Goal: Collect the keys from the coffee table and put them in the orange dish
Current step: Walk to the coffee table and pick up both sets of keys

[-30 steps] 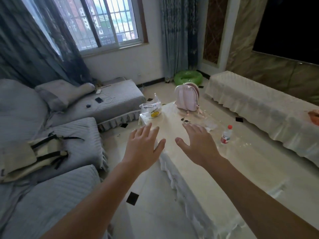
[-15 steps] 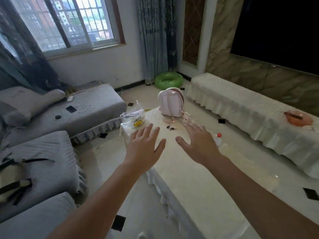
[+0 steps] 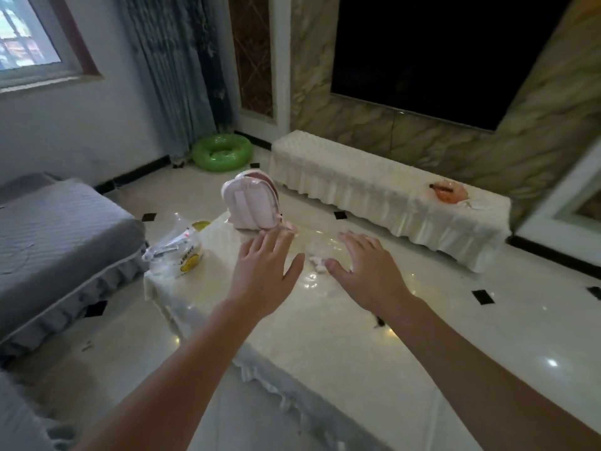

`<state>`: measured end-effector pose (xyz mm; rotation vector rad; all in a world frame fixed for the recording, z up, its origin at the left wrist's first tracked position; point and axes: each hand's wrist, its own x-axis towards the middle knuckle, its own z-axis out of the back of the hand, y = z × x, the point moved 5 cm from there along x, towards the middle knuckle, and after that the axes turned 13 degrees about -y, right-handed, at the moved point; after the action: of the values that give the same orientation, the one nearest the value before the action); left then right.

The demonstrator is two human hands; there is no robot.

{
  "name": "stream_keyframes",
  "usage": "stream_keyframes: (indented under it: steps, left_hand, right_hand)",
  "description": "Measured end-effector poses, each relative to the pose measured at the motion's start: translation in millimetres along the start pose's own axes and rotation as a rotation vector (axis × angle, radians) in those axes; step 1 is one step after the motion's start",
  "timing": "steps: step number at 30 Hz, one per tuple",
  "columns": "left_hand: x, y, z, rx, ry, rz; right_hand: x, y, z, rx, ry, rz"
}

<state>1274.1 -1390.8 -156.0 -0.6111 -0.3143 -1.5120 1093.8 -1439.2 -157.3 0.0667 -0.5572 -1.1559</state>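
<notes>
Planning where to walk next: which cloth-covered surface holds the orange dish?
The long white-covered bench along the far wall; the orange dish sits near its right end. The coffee table holds none.

Both hands, left (image 3: 263,275) and right (image 3: 367,271), hover spread and empty over the counter (image 3: 325,353); the orange dish (image 3: 450,192) sits on the far bench (image 3: 357,190).

This is a home living room: a grey quilted sofa (image 3: 58,236) with a frilled skirt, a low cream-covered glossy worktop (image 3: 325,336), long patterned blue-grey curtains (image 3: 182,66) beside a window (image 3: 26,37), a large dark wall-mounted screen (image 3: 432,50) on marble-look panelling, and a glossy pale tiled floor (image 3: 536,320).
</notes>
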Motion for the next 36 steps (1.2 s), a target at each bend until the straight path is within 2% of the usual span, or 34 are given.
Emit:
stream_keyframes:
  steps: [8,13,23,31,36]
  left_hand:
    - [24,1,-50,-0.053,0.135,-0.063]
    - [35,21,-60,-0.037,0.136,-0.076]
    - [81,81,-90,0.142,0.212,-0.021]
    - [108,121,-123,0.148,0.257,0.034]
    - [134,149,-146,0.114,0.252,0.005]
  right_hand:
    - [17,-27,-12,-0.064,-0.011,-0.109]
    - [34,-41,-45,0.007,-0.02,-0.179]
    - [111,-35,-134,0.16,0.095,-0.158]
    - [163,-23,-165,0.181,0.124,-0.107]
    - [191,-17,-184,0.161,0.116,-0.127]
